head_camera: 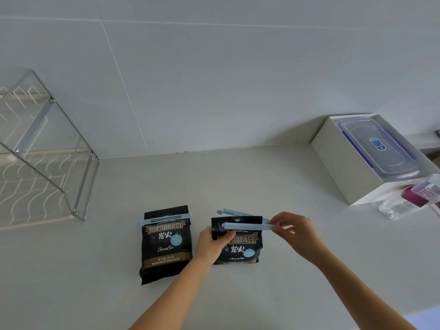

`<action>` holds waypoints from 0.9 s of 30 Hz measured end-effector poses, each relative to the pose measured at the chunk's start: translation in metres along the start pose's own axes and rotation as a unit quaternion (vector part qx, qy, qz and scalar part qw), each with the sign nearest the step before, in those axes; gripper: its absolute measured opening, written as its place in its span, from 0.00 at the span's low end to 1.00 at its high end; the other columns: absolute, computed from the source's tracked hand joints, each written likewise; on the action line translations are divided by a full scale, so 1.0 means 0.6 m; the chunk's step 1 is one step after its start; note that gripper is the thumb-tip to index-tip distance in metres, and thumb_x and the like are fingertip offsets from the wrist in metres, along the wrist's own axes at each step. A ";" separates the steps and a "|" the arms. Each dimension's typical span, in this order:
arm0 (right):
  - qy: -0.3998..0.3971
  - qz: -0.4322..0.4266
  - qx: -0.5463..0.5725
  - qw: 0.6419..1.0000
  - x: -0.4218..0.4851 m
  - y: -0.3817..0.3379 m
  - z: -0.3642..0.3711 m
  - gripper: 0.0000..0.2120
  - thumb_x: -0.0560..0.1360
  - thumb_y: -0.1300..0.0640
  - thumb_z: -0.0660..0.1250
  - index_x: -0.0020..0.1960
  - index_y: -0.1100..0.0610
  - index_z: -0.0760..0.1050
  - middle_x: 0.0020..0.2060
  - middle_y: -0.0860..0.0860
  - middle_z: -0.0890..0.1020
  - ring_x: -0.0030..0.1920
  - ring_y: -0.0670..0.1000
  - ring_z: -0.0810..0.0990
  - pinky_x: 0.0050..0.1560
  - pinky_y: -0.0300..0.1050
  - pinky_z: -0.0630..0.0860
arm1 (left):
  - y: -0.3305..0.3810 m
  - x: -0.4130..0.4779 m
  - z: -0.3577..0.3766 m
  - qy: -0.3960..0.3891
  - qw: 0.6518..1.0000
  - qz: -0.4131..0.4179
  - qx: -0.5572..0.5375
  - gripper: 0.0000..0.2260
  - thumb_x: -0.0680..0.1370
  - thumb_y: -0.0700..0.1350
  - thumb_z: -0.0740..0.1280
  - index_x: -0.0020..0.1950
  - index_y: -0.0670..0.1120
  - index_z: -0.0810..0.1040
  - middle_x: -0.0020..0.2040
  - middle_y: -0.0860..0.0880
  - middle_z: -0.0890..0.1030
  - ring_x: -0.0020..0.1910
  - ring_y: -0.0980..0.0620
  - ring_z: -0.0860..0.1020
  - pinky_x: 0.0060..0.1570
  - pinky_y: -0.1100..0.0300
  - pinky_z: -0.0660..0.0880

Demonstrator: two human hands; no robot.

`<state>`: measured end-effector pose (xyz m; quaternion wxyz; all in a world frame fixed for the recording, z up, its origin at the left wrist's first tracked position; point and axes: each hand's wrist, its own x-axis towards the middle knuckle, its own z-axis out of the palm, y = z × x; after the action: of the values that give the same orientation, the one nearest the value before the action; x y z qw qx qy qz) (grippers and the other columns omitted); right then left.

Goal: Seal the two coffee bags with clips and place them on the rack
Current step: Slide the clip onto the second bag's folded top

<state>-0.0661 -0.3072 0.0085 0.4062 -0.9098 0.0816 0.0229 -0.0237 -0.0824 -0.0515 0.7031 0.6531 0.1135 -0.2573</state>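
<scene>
Two black coffee bags stand on the white counter. The left bag (166, 244) has a light blue clip (164, 221) closed across its top. My left hand (212, 241) grips the left edge of the right bag (240, 246). My right hand (294, 231) pinches the hinge end of a second light blue clip (247, 225). That clip is spread apart over the right bag's top, one arm in front and one arm behind. The metal wire rack (42, 163) stands at the left against the wall.
A white box (342, 167) holding a lidded plastic container (378, 148) sits at the back right. In front of it lie a clear wrapper and a small purple item (414, 194). The tiled wall runs behind the counter.
</scene>
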 end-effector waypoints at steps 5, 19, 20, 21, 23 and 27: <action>0.000 -0.018 0.002 1.000 0.010 -0.020 0.011 0.12 0.71 0.63 0.71 0.41 0.45 0.76 0.39 0.43 0.83 0.42 0.45 0.82 0.40 0.31 0.75 | -0.001 0.001 0.000 -0.001 1.000 0.001 -0.003 0.09 0.69 0.43 0.75 0.46 0.46 0.79 0.42 0.51 0.84 0.38 0.58 0.83 0.32 0.69 0.77; -0.083 -0.062 -0.105 0.989 0.035 -0.053 0.024 0.14 0.73 0.53 0.67 0.55 0.39 0.70 0.47 0.40 0.81 0.46 0.36 0.78 0.49 0.40 0.77 | 0.001 -0.008 0.003 0.010 0.999 0.042 -0.007 0.08 0.69 0.42 0.75 0.42 0.54 0.78 0.37 0.56 0.83 0.36 0.62 0.83 0.30 0.71 0.76; -0.086 -0.061 -0.104 0.989 0.035 -0.054 0.023 0.14 0.73 0.53 0.67 0.55 0.39 0.70 0.47 0.40 0.81 0.47 0.37 0.78 0.49 0.41 0.77 | 0.002 -0.008 0.002 0.010 0.999 0.043 -0.004 0.08 0.69 0.43 0.75 0.42 0.54 0.78 0.36 0.57 0.83 0.36 0.62 0.83 0.30 0.71 0.75; -0.090 -0.060 -0.104 0.989 0.035 -0.054 0.023 0.14 0.73 0.53 0.67 0.55 0.39 0.70 0.48 0.40 0.81 0.47 0.37 0.78 0.49 0.41 0.77 | 0.002 -0.009 0.003 0.011 0.999 0.044 -0.001 0.08 0.69 0.43 0.75 0.41 0.54 0.78 0.35 0.58 0.83 0.36 0.63 0.82 0.29 0.72 0.75; -0.099 -0.058 -0.108 0.988 0.035 -0.055 0.021 0.14 0.74 0.53 0.67 0.56 0.40 0.70 0.48 0.41 0.81 0.47 0.38 0.78 0.49 0.41 0.78 | 0.000 -0.009 0.003 0.014 0.999 0.048 0.001 0.08 0.69 0.43 0.75 0.40 0.54 0.79 0.33 0.59 0.83 0.36 0.64 0.82 0.29 0.72 0.75; -0.114 -0.056 -0.134 0.983 0.038 -0.061 0.024 0.18 0.71 0.50 0.69 0.59 0.42 0.72 0.50 0.42 0.80 0.48 0.43 0.77 0.51 0.45 0.77 | -0.003 -0.005 0.003 0.016 0.998 0.062 0.026 0.08 0.69 0.43 0.75 0.40 0.55 0.79 0.36 0.58 0.84 0.40 0.60 0.82 0.35 0.69 0.77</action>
<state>-0.0369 -0.2755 0.0233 0.2881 -0.9505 -0.0196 0.1144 -0.0275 -0.0836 -0.0511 0.6982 0.6814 0.0777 -0.2055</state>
